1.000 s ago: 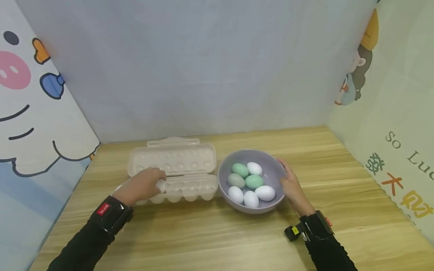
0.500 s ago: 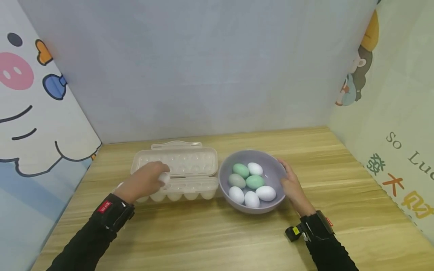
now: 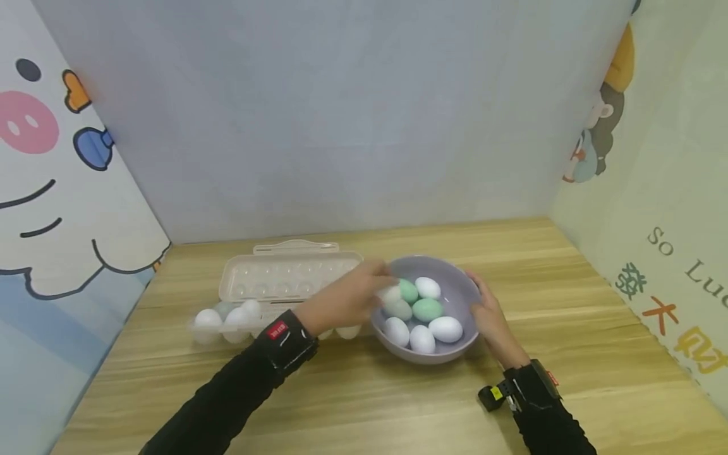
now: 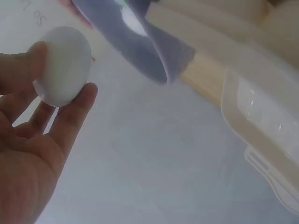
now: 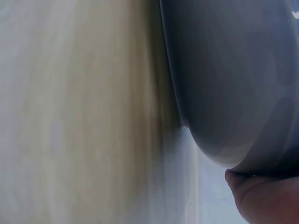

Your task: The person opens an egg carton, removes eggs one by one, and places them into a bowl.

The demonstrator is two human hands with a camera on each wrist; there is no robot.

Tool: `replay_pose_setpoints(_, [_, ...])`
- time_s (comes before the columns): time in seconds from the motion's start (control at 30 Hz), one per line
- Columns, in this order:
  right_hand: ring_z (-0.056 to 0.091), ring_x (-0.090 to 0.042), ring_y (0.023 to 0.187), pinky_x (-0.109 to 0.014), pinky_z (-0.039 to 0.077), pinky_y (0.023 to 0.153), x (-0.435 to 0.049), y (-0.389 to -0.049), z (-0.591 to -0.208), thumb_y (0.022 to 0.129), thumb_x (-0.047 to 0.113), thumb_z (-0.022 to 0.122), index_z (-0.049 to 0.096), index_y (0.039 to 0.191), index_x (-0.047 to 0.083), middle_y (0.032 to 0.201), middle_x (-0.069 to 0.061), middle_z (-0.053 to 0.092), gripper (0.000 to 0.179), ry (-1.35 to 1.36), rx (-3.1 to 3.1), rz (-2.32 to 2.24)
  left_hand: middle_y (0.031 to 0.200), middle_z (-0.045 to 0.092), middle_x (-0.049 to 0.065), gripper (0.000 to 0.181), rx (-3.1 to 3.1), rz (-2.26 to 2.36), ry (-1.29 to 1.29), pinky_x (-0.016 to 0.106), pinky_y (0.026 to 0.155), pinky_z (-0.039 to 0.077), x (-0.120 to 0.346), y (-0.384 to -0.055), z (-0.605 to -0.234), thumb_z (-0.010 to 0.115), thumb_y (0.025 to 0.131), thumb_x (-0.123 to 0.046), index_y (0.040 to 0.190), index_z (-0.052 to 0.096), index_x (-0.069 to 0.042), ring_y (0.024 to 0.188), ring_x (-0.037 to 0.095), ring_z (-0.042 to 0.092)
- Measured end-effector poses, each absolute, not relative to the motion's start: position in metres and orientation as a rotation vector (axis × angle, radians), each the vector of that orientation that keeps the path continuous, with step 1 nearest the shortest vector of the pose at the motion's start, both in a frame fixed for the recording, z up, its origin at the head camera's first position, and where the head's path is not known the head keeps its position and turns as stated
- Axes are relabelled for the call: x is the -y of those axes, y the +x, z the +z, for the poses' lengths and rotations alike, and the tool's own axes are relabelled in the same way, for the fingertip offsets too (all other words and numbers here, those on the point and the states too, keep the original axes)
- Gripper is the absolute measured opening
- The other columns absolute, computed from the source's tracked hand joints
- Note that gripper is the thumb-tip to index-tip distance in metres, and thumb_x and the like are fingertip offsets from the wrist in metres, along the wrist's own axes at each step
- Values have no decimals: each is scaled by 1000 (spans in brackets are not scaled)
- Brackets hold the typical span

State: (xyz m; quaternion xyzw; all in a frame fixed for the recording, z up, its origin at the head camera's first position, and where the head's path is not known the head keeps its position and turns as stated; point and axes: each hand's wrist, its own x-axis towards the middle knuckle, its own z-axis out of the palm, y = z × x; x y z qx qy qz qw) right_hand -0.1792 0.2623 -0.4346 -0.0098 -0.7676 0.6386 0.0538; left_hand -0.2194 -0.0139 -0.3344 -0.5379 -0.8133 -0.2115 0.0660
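My left hand (image 3: pixel 347 297) pinches a pale white egg (image 4: pixel 65 65) between thumb and fingertips, at the left rim of the purple-grey bowl (image 3: pixel 463 287). In the head view that egg is blurred and partly hidden by the fingers. Inside the bowl lie several eggs: white ones like this egg (image 3: pixel 446 329), green ones like this egg (image 3: pixel 427 309), and a greyish one (image 3: pixel 398 309). My right hand (image 3: pixel 496 322) grips the bowl's right rim; in the right wrist view part of it (image 5: pixel 266 198) touches the bowl's outside.
Left of the bowl stands a clear plastic egg carton (image 3: pixel 273 313), its lid (image 3: pixel 290 278) folded back. Several white eggs (image 3: pixel 208 319) sit in its left end; my left forearm covers part of it. A plain wall (image 3: pixel 352 126) rises behind the wooden table (image 3: pixel 318 404).
My left hand has moved right from the carton to the bowl, carrying the egg. White eggs at the carton's left end are uncovered. The right hand has stayed on the bowl.
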Motion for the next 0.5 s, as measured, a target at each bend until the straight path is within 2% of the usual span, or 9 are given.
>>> replay_pose_setpoints(0.23, [16, -36, 130, -53, 17, 105, -261, -182, -433, 76, -11, 25, 18, 140, 10, 146, -15, 14, 67, 10, 2314, 1960, 105, 49, 9, 35, 2562, -593, -1657, 27, 86, 41, -13, -221, -355, 66, 74, -4, 109, 59, -5, 98, 20, 46])
replay_pose_setpoints(0.33, [15, -35, 130, -53, 17, 105, -261, -183, -434, 77, -11, 26, 18, 140, 11, 146, -14, 15, 68, 13, 2310, 1955, 104, 52, 6, 32, 2636, -596, -1630, 26, 88, 41, -20, -223, -362, 66, 75, -6, 107, 60, -6, 97, 18, 47])
replay_pose_setpoints(0.5, [16, -36, 130, -53, 19, 104, -263, -180, -434, 76, -11, 26, 18, 140, 11, 146, -14, 14, 68, -24, 2314, 1954, 96, 54, 1, 27, 2706, -536, -1612, 23, 81, 43, -35, -225, -369, 65, 72, -4, 99, 62, -9, 88, 13, 51])
